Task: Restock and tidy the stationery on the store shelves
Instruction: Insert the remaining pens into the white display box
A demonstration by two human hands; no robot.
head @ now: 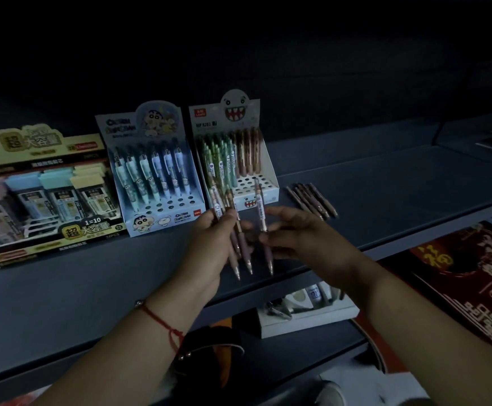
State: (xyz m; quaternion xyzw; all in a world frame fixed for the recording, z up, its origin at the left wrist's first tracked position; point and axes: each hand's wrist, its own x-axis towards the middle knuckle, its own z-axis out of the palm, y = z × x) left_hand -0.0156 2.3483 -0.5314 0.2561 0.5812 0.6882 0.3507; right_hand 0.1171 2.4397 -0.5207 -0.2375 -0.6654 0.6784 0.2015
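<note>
Several brown pens [236, 230] sit bunched in the left hand [209, 253], fingers curled round them, tips pointing down over the dark shelf [92, 288]. One more pen [260, 212] stands nearly upright, pinched between the thumb and fingers of the right hand [294, 238]. Just behind the hands is the ghost-face display box [236, 153], partly filled with green and brown pens. Loose pens [312, 199] lie on the shelf to its right. Left of it stand a cartoon pen box [151, 168] and a lead-refill box [39, 194]. A red string bracelet [162, 323] circles the left wrist.
</note>
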